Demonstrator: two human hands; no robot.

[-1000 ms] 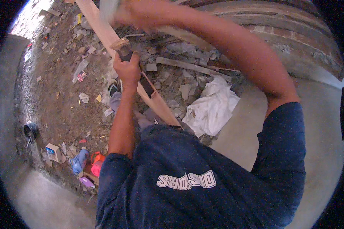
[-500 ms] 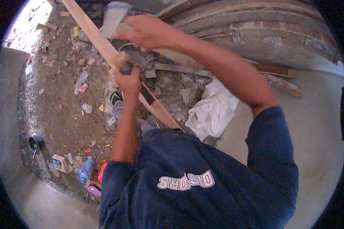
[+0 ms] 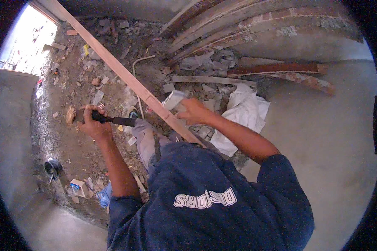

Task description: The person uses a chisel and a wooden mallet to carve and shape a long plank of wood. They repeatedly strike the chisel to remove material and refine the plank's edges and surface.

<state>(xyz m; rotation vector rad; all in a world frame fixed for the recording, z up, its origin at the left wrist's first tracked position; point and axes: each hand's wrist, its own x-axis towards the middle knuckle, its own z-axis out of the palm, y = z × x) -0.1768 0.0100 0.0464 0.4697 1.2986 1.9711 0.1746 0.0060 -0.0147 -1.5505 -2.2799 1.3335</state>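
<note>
Chisel (image 3: 109, 119) in curled left hand (image 3: 96, 128)

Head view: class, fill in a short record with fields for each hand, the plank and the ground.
left hand: grips a chisel-like tool, dark blade pointing right
right hand: holds a pale grey tool; exact kind unclear
plank: long, bare wood, running diagonally between the hands
ground: black round container at the left, crumpled white sheet at the right
</note>
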